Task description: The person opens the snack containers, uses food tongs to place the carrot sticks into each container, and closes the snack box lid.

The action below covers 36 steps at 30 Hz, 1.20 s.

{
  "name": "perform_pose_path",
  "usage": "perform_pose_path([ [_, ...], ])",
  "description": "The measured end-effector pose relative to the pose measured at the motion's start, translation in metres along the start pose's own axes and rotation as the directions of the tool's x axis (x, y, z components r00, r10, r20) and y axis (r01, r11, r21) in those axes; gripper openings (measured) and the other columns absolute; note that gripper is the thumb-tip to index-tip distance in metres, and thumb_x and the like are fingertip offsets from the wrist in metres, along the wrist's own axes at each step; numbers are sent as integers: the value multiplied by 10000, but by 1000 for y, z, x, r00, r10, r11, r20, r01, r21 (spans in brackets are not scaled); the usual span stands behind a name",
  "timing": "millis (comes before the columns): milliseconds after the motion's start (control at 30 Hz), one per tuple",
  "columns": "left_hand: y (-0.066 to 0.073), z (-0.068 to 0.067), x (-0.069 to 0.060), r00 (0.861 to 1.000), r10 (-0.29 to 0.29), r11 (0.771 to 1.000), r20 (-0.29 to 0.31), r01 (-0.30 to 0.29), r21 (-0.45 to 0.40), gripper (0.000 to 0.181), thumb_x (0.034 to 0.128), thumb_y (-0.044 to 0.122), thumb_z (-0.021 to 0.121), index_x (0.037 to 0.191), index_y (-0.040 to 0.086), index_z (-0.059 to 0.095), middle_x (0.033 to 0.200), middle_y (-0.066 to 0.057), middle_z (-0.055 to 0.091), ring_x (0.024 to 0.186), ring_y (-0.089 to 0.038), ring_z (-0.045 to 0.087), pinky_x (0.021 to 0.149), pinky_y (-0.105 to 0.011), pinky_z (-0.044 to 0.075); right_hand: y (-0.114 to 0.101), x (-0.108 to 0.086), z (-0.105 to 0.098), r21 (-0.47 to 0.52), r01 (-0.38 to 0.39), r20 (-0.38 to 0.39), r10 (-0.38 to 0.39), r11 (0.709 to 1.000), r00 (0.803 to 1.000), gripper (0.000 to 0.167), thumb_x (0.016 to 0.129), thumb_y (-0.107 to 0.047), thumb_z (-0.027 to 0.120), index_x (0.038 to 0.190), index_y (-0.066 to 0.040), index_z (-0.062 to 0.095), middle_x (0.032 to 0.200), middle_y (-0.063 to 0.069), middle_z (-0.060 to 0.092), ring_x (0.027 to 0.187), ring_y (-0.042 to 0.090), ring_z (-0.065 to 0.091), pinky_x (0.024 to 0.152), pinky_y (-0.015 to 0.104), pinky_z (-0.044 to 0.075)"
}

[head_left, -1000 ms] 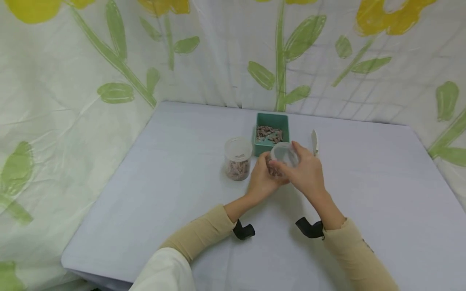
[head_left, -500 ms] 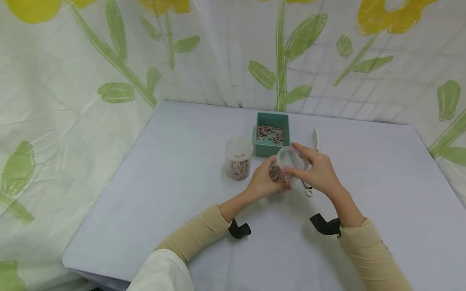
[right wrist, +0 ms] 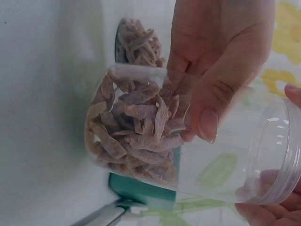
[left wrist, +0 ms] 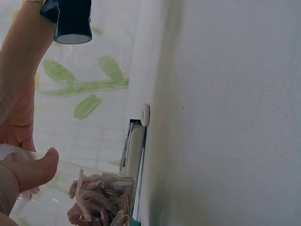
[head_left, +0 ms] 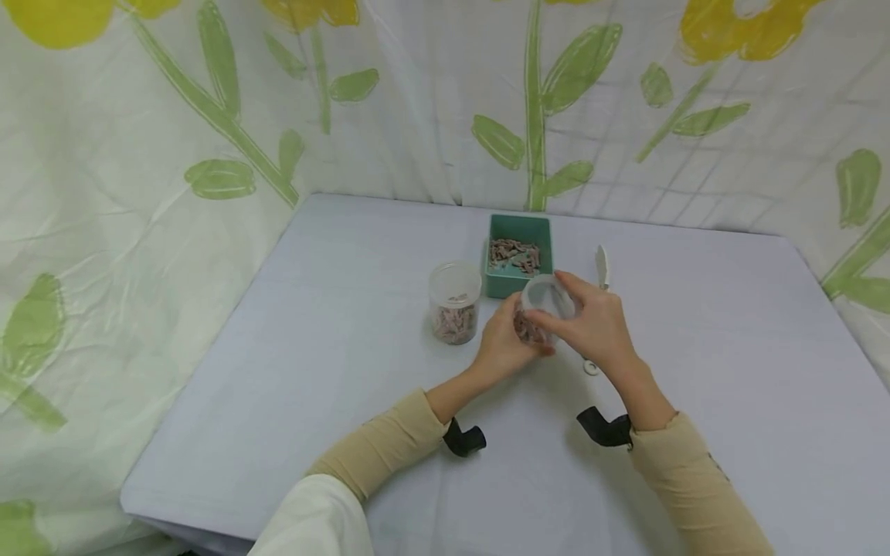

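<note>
In the head view my left hand holds a clear plastic jar round its body. The jar is tilted, and brownish dried strips fill its lower part in the right wrist view. My right hand grips the jar's top rim between thumb and fingers; whether a clear lid sits there I cannot tell. A second clear jar, also part filled with strips, stands upright to the left. Behind the hands a green tray contains more strips.
A slender tool, apparently tongs, lies right of the tray, partly hidden by my right hand; a white ring shows at its near end. White cloth covers the table. A flower-painted curtain hangs behind.
The right hand, on the jar's top, moved right and then partly back left. The held jar shifted slightly with it. The second jar, tray and tool stayed in place.
</note>
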<state>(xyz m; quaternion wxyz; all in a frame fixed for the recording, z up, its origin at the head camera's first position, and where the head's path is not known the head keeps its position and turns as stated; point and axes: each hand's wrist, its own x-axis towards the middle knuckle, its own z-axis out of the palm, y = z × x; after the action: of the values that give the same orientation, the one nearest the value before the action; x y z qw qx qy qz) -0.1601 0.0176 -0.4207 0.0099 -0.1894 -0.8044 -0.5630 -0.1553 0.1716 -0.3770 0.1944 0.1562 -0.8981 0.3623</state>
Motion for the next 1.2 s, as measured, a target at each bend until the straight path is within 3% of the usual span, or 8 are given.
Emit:
perform_pose_path([
  [200, -4, 1, 4, 1000, -31, 999, 4, 31, -16, 780, 732, 43, 833, 1386, -14, 413, 1236, -170, 580, 1035, -262, 591, 874, -302, 487, 0, 5, 5, -44, 10, 20, -9, 999, 1000, 674, 715, -226, 859, 1240, 105, 596, 1203, 276, 619, 1078, 433, 605, 820, 552, 514],
  [567, -10, 3, 10, 988, -153, 988, 4, 153, -28, 797, 723, 15, 833, 1378, -56, 385, 1276, -205, 541, 1139, -307, 567, 904, -330, 499, 3, 12, 13, -61, -83, 139, 91, 995, 986, 721, 775, -262, 829, 1314, 113, 531, 1304, 291, 544, 1162, 452, 548, 869, 573, 490],
  [900, -14, 1, 14, 978, -205, 976, 27, 206, -66, 828, 733, 31, 837, 1413, -30, 367, 1268, -167, 557, 1094, -276, 568, 916, -330, 476, -1, 18, 14, -70, -87, 169, 98, 994, 981, 757, 765, -277, 839, 1323, 119, 516, 1335, 289, 519, 1213, 454, 505, 953, 557, 445],
  [1200, -17, 1, 17, 974, -226, 972, 25, 227, -54, 868, 722, 77, 858, 1432, 16, 362, 1325, -136, 549, 1173, -259, 541, 980, -361, 444, 1, 22, 14, -54, -115, 191, 123, 992, 974, 775, 775, -276, 831, 1344, 122, 488, 1355, 295, 499, 1245, 453, 476, 975, 564, 424],
])
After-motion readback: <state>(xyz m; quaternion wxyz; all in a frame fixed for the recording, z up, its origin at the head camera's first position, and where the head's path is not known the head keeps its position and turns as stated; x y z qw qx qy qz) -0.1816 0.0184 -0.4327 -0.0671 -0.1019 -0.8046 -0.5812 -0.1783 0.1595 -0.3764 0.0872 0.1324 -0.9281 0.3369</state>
